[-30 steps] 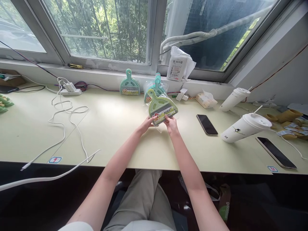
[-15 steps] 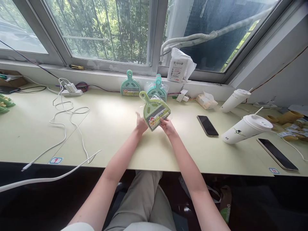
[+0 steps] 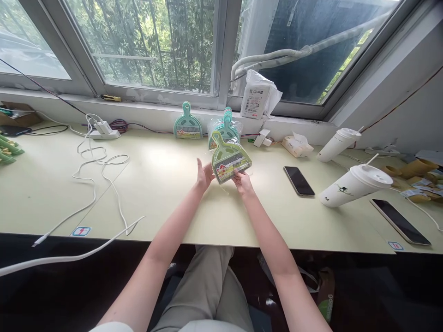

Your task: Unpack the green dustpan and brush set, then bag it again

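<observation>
A yellow-green mini dustpan and brush set (image 3: pixel 231 161), wrapped in clear plastic with a printed label, is tilted above the table. My right hand (image 3: pixel 243 182) pinches its lower right edge, thumb in front. My left hand (image 3: pixel 204 176) is at its left side, thumb stretched up and apart, the fingers partly hidden behind the set and seeming to touch it. Just behind, several similar teal sets (image 3: pixel 226 125) stand together against the wall, partly covered. One more teal set (image 3: pixel 187 124) leans there to their left.
White cables (image 3: pixel 90 170) trail across the left of the table, from a power strip (image 3: pixel 104 133). To the right are a tissue pack (image 3: pixel 296 145), a phone (image 3: pixel 298 180), two lidded cups (image 3: pixel 355 184) and another phone (image 3: pixel 399 222). A wrapped box (image 3: pixel 258 97) stands on the sill.
The yellow-green set has shifted slightly right and turned more upright in my hands. My left hand has moved a little to the right and shows more of its fingers.
</observation>
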The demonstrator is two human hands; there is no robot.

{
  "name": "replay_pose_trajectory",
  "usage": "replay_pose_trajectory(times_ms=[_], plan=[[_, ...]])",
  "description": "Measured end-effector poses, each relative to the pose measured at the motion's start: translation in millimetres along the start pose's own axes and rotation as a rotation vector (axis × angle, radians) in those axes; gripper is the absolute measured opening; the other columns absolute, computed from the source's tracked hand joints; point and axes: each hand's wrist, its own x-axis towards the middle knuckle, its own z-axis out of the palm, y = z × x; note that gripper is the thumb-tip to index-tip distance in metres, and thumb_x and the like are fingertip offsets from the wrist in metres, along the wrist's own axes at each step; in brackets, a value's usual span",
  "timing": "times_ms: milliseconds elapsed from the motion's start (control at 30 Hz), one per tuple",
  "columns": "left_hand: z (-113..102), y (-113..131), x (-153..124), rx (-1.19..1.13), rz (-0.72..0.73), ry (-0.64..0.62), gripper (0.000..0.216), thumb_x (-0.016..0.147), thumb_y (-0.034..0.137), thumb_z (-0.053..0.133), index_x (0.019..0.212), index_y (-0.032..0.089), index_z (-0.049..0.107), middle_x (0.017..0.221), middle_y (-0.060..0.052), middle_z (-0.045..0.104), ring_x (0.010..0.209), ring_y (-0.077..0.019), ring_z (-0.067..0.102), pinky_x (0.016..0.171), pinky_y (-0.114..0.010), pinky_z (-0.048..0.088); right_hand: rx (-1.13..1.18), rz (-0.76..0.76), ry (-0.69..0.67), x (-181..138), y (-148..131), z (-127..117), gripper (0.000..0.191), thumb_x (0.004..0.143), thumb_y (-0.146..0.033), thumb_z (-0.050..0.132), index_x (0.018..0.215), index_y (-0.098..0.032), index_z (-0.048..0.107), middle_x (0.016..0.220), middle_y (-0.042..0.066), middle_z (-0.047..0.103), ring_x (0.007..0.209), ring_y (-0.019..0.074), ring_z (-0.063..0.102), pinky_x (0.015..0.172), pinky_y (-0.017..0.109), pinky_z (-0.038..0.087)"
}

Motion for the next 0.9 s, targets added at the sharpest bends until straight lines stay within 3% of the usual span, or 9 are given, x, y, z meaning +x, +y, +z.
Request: replay_pose_trajectory(times_ms=[167, 333, 500, 533, 600, 700, 800, 900], plan=[[4.0, -8.7, -4.9, 0.306, -0.047, -0.049, 0.052, 0.073, 0.047, 0.068, 0.117, 0.022, 0.057, 0.121, -0.009, 0.062, 0.111, -0.0272, 0.058, 0.090, -0.042, 0.049, 0.019, -0.018, 0.069, 5.9, 1.6, -7.2, 0.013, 0.074, -0.010, 0.068, 0.084, -0.017, 0.063, 0.081, 0.001, 0.073, 0.083, 0.0144, 0.070, 0.088, 0.031, 0.056], [-0.1, -14.6, -4.1, 0.347, -0.091, -0.006, 0.049, 0.073, 0.038, 0.068, 0.117, 0.021, 0.056, 0.119, -0.009, 0.063, 0.103, -0.0255, 0.061, 0.085, -0.041, 0.052, -0.043, 0.049, 0.088, 10.8, 1.2, -10.2, 0.012, 0.075, -0.007, 0.064, 0.084, -0.015, 0.063, 0.077, 0.001, 0.073, 0.071, 0.0127, 0.070, 0.075, 0.026, 0.059], [-7.7, -0.7, -0.8, 0.234, -0.116, 0.126, 0.057, 0.067, 0.028, 0.069, 0.121, 0.022, 0.050, 0.117, -0.008, 0.063, 0.091, -0.0234, 0.065, 0.080, -0.042, 0.056, -0.389, 0.151, 0.032, 16.5, -21.0, -29.6, 0.012, 0.079, -0.024, 0.063, 0.083, -0.013, 0.065, 0.074, 0.008, 0.072, 0.060, 0.0171, 0.069, 0.060, 0.031, 0.059], [-10.4, 3.3, -0.4, 0.194, -0.119, 0.149, 0.060, 0.066, 0.025, 0.068, 0.122, 0.023, 0.047, 0.115, -0.008, 0.063, 0.090, -0.0233, 0.065, 0.079, -0.043, 0.056, -0.482, 0.090, 0.082, 16.9, -26.0, -34.5, 0.012, 0.078, -0.023, 0.062, 0.082, -0.013, 0.066, 0.074, 0.008, 0.072, 0.062, 0.0173, 0.069, 0.063, 0.032, 0.059], [-16.8, 11.0, 0.2, 0.122, -0.114, 0.192, 0.063, 0.065, 0.020, 0.067, 0.124, 0.023, 0.045, 0.109, -0.007, 0.065, 0.088, -0.0232, 0.067, 0.076, -0.043, 0.058, -0.641, -0.191, 0.180, 16.1, -33.3, -41.4, 0.016, 0.077, -0.015, 0.058, 0.089, -0.017, 0.068, 0.091, 0.007, 0.072, 0.080, 0.0178, 0.070, 0.079, 0.037, 0.057], [-26.1, 19.3, 0.6, 0.051, -0.185, 0.227, 0.053, 0.067, 0.017, 0.062, 0.118, 0.018, 0.051, 0.095, -0.008, 0.069, 0.084, -0.0238, 0.068, 0.072, -0.039, 0.059, -0.908, -0.617, 0.048, 12.9, -35.7, -40.4, 0.049, 0.071, -0.004, 0.056, 0.110, -0.032, 0.066, 0.132, 0.000, 0.057, 0.126, 0.0188, 0.050, 0.109, 0.040, 0.038], [-30.5, 22.0, 0.0, 0.029, -0.263, 0.241, 0.040, 0.071, 0.016, 0.059, 0.111, 0.013, 0.057, 0.088, -0.010, 0.071, 0.082, -0.0243, 0.069, 0.070, -0.035, 0.059, -1.076, -0.751, -0.154, 12.1, -31.2, -32.5, 0.054, 0.071, -0.004, 0.060, 0.114, -0.036, 0.065, 0.137, -0.003, 0.052, 0.136, 0.0208, 0.036, 0.116, 0.044, 0.024], [-30.6, 22.9, -1.3, 0.017, -0.302, 0.238, 0.037, 0.073, 0.015, 0.058, 0.110, 0.011, 0.059, 0.088, -0.011, 0.072, 0.082, -0.0237, 0.069, 0.068, -0.032, 0.059, -1.016, -0.746, -0.206, 14.2, -28.4, -31.3, 0.034, 0.077, -0.016, 0.062, 0.102, -0.037, 0.070, 0.128, -0.003, 0.060, 0.129, 0.0229, 0.045, 0.112, 0.048, 0.028]])
